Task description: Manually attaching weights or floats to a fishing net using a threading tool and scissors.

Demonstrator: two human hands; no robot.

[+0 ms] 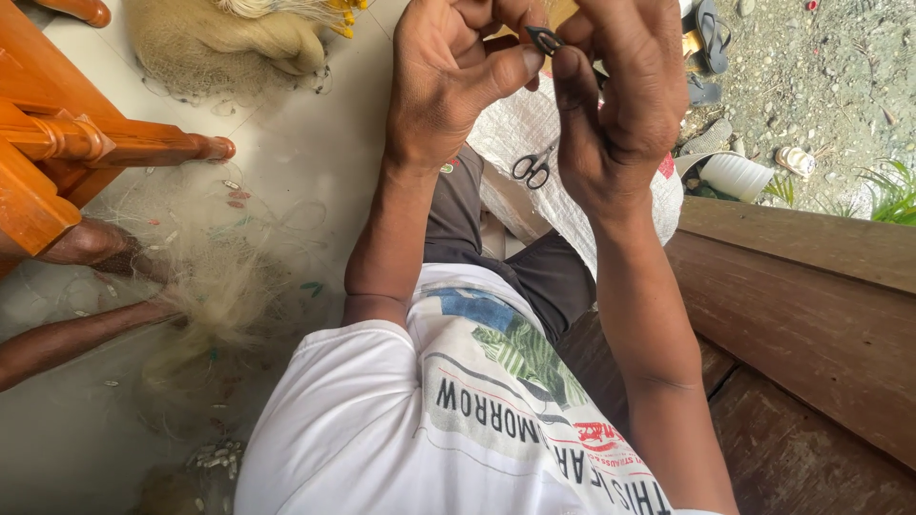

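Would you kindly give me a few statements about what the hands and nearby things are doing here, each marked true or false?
1. Both hands are raised together, pinching a small dark clip between their fingers. True.
2. The scissors are held in the right hand. False: they lie on the white woven sack below the hands.
3. A heap of pale fishing net lies on the light floor at the left. True.
4. The left hand rests flat on the wooden bench. False: it is up at the clip, thumb against it.
5. A white cup lies on its side by the gravel. True.
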